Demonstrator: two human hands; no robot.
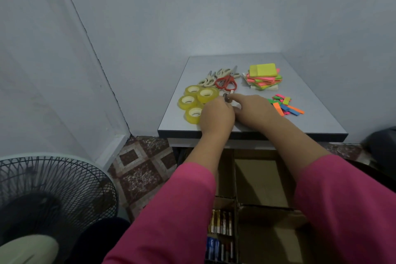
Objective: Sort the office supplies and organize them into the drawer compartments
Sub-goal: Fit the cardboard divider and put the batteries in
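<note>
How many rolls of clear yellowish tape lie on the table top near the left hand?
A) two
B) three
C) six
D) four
D: four tape rolls lie in a cluster at the left part of the table, just beside the left hand and in front of the scissors.

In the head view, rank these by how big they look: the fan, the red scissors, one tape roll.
1. Fan, though it sits nearest the camera.
2. Red scissors.
3. Tape roll, only slightly smaller.
</note>
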